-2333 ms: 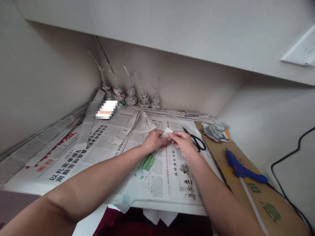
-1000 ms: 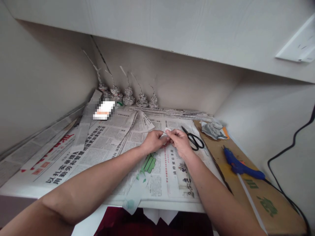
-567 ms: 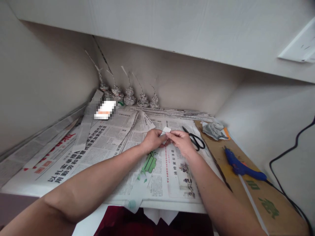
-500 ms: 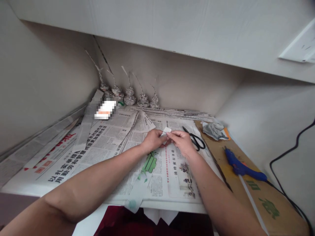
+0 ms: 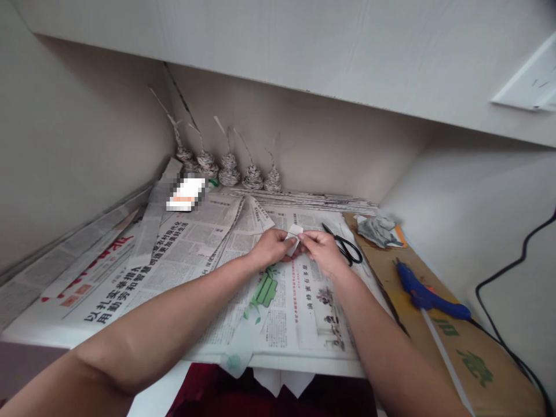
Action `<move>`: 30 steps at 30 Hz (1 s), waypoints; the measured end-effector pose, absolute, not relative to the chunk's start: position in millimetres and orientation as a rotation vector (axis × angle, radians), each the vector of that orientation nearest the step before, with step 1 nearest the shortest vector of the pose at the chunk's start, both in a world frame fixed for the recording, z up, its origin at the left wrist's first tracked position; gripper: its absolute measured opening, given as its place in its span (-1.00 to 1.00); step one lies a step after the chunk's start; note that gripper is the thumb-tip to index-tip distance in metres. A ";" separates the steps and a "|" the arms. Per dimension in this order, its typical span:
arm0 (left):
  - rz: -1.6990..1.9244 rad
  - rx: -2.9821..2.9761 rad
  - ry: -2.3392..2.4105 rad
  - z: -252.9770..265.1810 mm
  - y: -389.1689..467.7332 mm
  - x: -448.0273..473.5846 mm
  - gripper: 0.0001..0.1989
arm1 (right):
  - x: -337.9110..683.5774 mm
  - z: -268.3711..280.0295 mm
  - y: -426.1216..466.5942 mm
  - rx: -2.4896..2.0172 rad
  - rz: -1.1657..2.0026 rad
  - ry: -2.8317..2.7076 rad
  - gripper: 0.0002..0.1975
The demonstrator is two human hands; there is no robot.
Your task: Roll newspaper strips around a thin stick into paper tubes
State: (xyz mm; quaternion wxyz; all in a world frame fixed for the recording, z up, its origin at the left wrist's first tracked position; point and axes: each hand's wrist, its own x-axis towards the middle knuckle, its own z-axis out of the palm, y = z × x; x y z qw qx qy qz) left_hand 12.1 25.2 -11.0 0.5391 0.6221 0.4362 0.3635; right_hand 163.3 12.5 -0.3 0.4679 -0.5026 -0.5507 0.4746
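Between my two hands is a small white piece of paper [image 5: 296, 230], held above the newspaper [image 5: 278, 324]. My left hand [image 5: 273, 248] is closed on its left side, with the thumb pressed against it. My right hand [image 5: 320, 249] pinches the right edge of the same piece between thumb and fingertips. The lower fingers of both hands are partly hidden. A pair of black-handled scissors [image 5: 348, 253] lies just right of my right hand. Under my left wrist, a paper strip with a green print [image 5: 266, 289] hangs over the table's front edge.
Several gourd-shaped woven paper pieces [image 5: 229, 171] stand along the back wall. Thin rolled paper sticks [image 5: 313, 200] lie before them. A blue glue gun [image 5: 428, 295] and crumpled paper [image 5: 380, 230] rest on cardboard [image 5: 469, 341] at right. A low overhang [image 5: 282, 46] spans above.
Both hands stay almost in the same place. My right fingers have shifted slightly, and more of the small white paper's face now shows between the hands.
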 end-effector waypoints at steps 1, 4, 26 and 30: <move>0.862 1.470 1.032 -10.9 25.0 12.6 -0.71 | 163.0 -1.1 12.9 -1.232 1.161 -1.339 -0.70; 0.852 1.458 1.010 -10.4 23.7 13.5 -0.72 | 162.0 -3.4 14.1 -1.241 1.136 -1.303 -0.68; 0.838 1.543 1.067 -2.4 18.1 12.2 -0.85 | 154.0 1.8 10.5 -1.204 1.189 -1.148 -0.66; 0.848 1.400 0.970 -2.7 19.3 13.7 -0.77 | 165.9 -0.4 17.0 -1.227 1.057 -1.160 -0.63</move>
